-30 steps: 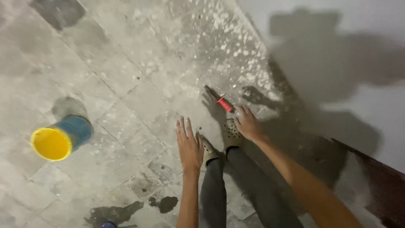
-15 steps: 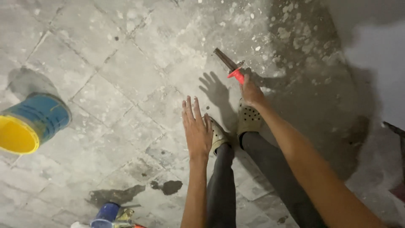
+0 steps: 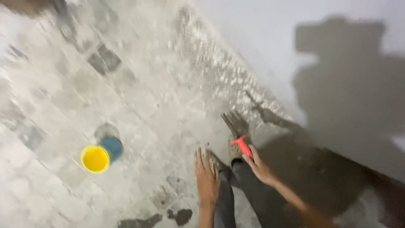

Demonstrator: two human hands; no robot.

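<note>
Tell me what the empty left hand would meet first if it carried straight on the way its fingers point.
Probably only the dusty grey tiled floor: the left hand points up the picture, past the grey shoe beside it. Depth is unclear.

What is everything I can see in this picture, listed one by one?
Bucket: one, blue outside, yellow inside, on the floor to the left of the hands.
Tool: one, red handle with a dark blade, gripped in the right hand, blade pointing toward the wall.
Floor: one, grey tiles speckled with pale dust, with dark patches at the bottom.
Wall: one, white, upper right, carrying the person's shadow.
Shoes: two, dusty greyish, below the hands.
Legs: two, dark trousers, bottom centre.
Left hand: one, open, empty, fingers spread.
Right hand: one, closed around the tool's handle.
</note>
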